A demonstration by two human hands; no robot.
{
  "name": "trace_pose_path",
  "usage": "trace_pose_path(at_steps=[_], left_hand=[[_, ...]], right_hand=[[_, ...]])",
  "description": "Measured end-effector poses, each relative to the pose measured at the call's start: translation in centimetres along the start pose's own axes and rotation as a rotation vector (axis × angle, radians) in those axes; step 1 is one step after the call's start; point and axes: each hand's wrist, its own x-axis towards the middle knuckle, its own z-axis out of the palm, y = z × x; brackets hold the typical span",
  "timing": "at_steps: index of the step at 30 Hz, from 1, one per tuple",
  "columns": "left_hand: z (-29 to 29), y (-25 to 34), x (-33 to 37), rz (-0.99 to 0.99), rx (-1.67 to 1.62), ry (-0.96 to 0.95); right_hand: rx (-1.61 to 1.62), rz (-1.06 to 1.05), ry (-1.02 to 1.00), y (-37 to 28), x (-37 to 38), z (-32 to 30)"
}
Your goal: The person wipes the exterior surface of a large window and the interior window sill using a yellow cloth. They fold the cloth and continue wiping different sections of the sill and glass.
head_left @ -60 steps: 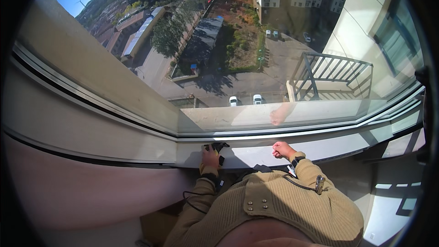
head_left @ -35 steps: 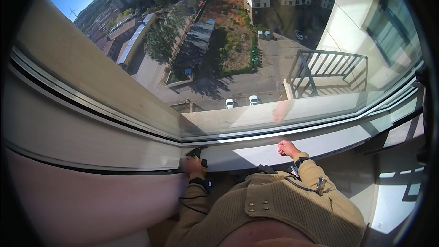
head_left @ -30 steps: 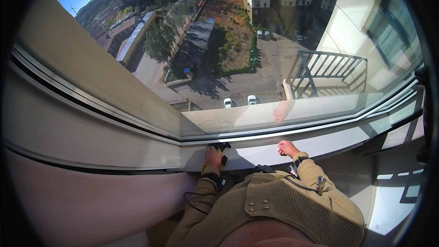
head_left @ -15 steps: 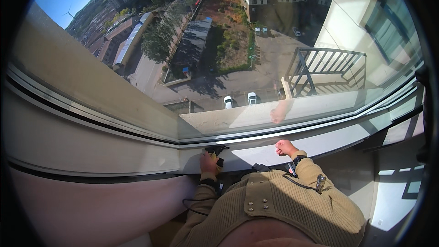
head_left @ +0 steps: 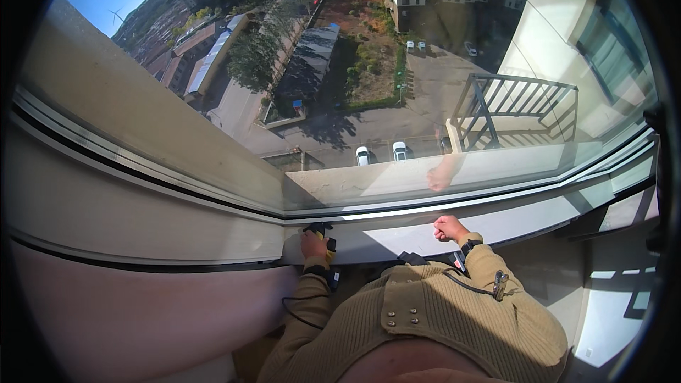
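My left hand [head_left: 313, 246] is wrapped round a black-and-yellow hand tool [head_left: 331, 245] at the left end of the white window sill [head_left: 379, 238]. The tool's black head reaches toward the foot of the window frame, by the corner with the side wall. Fingers and palm cover most of it, so its exact kind is unclear. My right hand [head_left: 448, 228] is closed over the sill, to the right of the left hand. Its fingers are curled in, and whatever they hold, if anything, is hidden. The window glass [head_left: 369, 188] faces both hands and reflects the right one.
A white side panel [head_left: 142, 206] borders the sill on the left. The window frame [head_left: 425, 211] curves along its far side. Black cables [head_left: 301, 319] hang by my sleeves. Outside are a metal railing [head_left: 521, 103], parked cars and buildings, far below or beyond the glass.
My left hand has shifted left toward the corner with the tool, whose black head has swung from pointing right to pointing more at the window frame. My right hand stays closed in nearly the same place.
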Motion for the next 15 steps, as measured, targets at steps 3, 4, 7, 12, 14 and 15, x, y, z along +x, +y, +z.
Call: trace_pose_path(at_steps=[3, 4, 7, 12, 14, 15], left_hand=[[1.8, 3.6, -2.0, 0.122, -0.051, -0.049], [2.3, 4.5, -2.6, 0.195, -0.022, -0.074], [3.7, 6.6, -4.4, 0.4, 0.0, -0.097], [3.7, 5.4, -4.9, 0.499, -0.134, -0.07], [3.2, 3.4, -4.4, 0.397, -0.119, -0.019], [2.9, 2.0, -4.1, 0.318, -0.124, 0.003]], right_hand=[[-0.001, 0.016, -0.004, 0.1, 0.1, -0.1], [-0.01, 0.031, 0.011, 0.1, 0.3, -0.1], [-0.01, 0.016, 0.013, 0.4, 0.5, -0.2], [-0.008, -0.022, 0.024, 0.9, 0.6, -0.1], [-0.016, -0.042, 0.038, 1.2, 0.6, -0.1], [-0.013, -0.049, 0.042, 1.4, 0.6, 0.0]])
